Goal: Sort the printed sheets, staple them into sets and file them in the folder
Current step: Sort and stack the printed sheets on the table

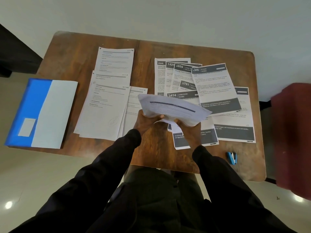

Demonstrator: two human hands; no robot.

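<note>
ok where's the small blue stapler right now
In the head view the small blue stapler lies near the front right corner of the wooden table, just below the dark-banded printed sheets.

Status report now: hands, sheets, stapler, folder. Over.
Left hand and right hand both grip one stack of sheets above the table. Stapler lies untouched at right, folder closed at left. Nothing covers either.

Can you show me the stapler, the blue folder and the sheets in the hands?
stapler (232,158): head view, its blue body.
folder (53,113): head view, its pale cover.
sheets (173,106): head view, top page of the held stack.
</note>
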